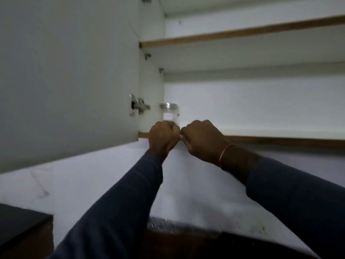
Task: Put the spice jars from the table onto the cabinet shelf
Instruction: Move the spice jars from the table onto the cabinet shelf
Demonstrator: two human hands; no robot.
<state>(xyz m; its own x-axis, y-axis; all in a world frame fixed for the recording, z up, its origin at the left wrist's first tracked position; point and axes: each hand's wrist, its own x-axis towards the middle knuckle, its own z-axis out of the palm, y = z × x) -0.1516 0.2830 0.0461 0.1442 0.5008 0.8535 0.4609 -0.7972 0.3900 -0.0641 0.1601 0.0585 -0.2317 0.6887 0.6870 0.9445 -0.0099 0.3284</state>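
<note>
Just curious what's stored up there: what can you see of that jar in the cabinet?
The jar is clear, with a shiny silver lid and a pale patch on its side. It stands upright at the left end of the lower shelf, beside the cabinet's side wall. The left hand hides its base; whether that hand grips it is unclear.

Open grey cabinet door on the left, metal hinge at its inner edge, upper board with a wood-coloured front edge, small metal pins beneath it, white veined wall below, dark block at lower left
</note>
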